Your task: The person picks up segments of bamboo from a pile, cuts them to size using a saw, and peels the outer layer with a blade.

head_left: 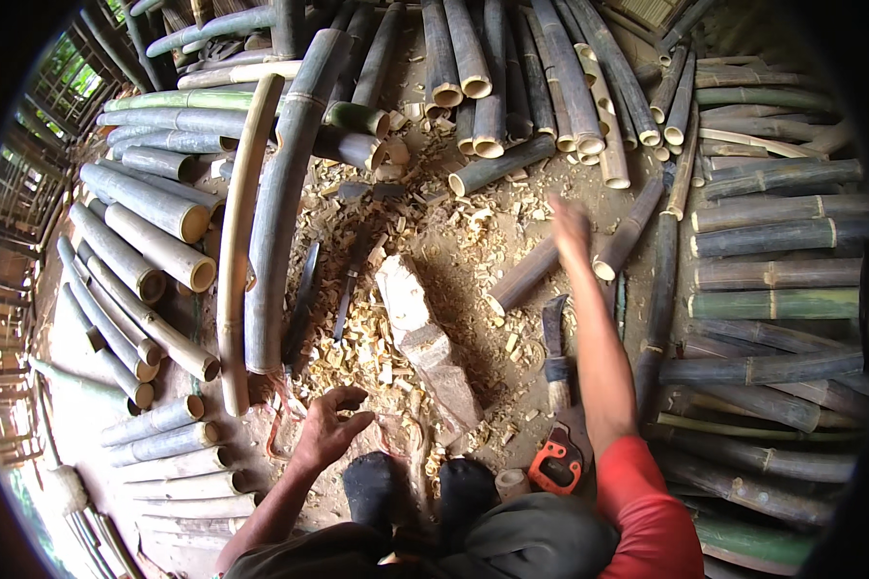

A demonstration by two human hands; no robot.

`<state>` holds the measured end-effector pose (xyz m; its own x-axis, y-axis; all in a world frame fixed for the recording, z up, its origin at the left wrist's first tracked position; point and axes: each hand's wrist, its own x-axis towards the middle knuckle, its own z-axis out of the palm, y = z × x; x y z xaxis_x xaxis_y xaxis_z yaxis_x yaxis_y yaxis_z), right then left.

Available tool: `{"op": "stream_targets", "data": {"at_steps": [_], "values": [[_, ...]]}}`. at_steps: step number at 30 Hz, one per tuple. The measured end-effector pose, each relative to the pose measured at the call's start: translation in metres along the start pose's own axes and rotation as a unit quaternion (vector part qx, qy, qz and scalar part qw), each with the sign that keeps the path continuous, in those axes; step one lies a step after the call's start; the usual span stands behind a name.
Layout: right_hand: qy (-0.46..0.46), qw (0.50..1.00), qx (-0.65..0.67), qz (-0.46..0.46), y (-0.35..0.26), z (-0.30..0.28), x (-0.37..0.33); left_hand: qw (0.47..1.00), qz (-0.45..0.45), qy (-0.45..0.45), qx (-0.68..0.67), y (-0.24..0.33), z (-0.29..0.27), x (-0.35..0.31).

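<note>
My left hand [331, 427] hovers above the shavings in front of my left foot. Its thumb stands away from the curled fingers, and nothing is in it. Stretched far forward, my right hand [571, 228] is smeared by motion, so its fingers cannot be read. Next to it lies a short dark bamboo section [523, 277], partly hidden by my wrist; whether I touch it, I cannot tell. Another bamboo section [630, 227] rests just right of that hand. Between my hands, a rough pale wooden block [425, 343] lies among bamboo chips.
Beside my right forearm lie a curved-blade tool with a wooden handle [556, 359] and an orange-handled saw [556, 465]. Dark blades [304, 299] lie left of the block. Two long bamboo poles [285, 207] stand up at the left. Cut bamboo [777, 304] is stacked all around.
</note>
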<state>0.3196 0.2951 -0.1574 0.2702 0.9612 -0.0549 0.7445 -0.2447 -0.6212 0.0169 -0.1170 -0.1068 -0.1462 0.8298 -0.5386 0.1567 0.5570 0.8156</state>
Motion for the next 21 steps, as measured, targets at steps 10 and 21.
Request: {"op": "stream_targets", "data": {"at_steps": [10,21], "values": [[-0.109,0.990,0.055,0.066,-0.042,0.125,0.059,0.982,-0.026,-0.067,-0.176,0.045,-0.011,0.023],[-0.469,0.777,0.415,-0.058,-0.020,-0.024,-0.196,0.956,0.034,-0.080,-0.281,0.099,-0.020,0.062]]}}
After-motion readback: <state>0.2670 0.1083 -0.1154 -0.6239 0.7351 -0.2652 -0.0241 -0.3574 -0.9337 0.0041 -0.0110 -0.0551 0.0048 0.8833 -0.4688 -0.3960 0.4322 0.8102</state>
